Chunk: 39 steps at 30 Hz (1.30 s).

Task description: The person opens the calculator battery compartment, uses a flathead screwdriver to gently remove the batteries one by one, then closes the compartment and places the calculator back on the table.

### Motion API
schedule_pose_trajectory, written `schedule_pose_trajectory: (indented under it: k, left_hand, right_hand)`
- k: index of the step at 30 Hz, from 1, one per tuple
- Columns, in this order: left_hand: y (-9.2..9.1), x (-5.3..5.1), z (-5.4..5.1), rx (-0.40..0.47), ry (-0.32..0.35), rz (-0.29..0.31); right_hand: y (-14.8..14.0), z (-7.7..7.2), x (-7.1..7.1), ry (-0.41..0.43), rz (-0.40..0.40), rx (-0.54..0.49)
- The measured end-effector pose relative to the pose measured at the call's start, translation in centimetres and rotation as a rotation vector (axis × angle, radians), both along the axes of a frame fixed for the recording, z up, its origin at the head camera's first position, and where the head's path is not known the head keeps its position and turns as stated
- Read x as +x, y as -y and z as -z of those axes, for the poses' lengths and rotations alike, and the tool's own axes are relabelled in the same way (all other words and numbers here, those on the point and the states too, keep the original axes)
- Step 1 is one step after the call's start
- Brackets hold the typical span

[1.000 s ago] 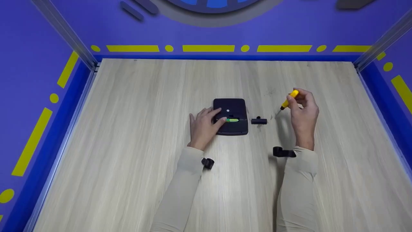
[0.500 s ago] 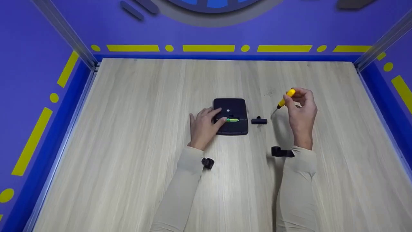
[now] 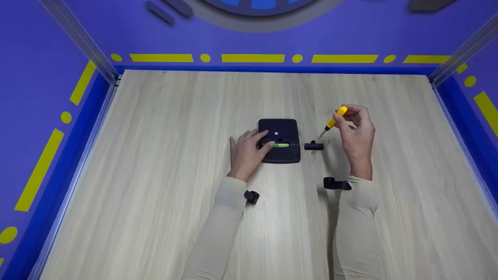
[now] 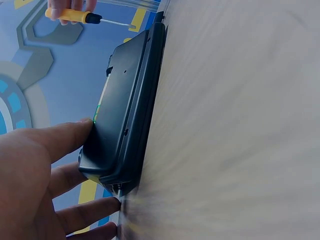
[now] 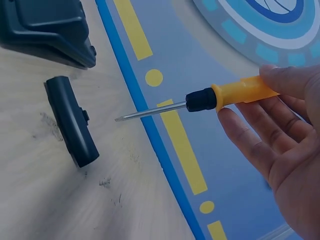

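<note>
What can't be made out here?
Green-yellow cylindrical battery: left end, head view, under the thumb of the left hand.
Black rectangular plastic device: partly cut off by frame edges, right wrist view.
Small black curved cover: underside, right wrist view, facing the pale wood-grain table.

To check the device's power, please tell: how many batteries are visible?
1: a green battery in the black device, by the left hand, which may hide others.

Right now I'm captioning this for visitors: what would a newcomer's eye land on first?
Probably the yellow screwdriver, pinched in the right hand above the tabletop. Next, the bright green cylinder set in the black device partly under the left hand, then the small black piece lying right of the device.
</note>
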State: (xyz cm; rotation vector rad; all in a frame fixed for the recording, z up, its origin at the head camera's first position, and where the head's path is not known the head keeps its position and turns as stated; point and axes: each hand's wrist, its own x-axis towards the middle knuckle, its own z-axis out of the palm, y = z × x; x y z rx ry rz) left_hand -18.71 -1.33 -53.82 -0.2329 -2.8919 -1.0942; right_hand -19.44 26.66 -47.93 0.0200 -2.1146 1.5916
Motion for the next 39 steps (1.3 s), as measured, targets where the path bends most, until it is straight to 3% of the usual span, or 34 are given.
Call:
schedule_pose_trajectory:
  k: [19,39]
  left_hand:
    - [0.1,0.0,0.1,0.002,0.017,-0.001]
    - [0.1,-0.1,-0.1,-0.009,0.028,0.006]
  right_hand:
    - [3.0,-0.6,-0.2,-0.068,-0.162,-0.127]
    - [4.6,-0.4,-0.2,-0.013,-0.344,-0.054]
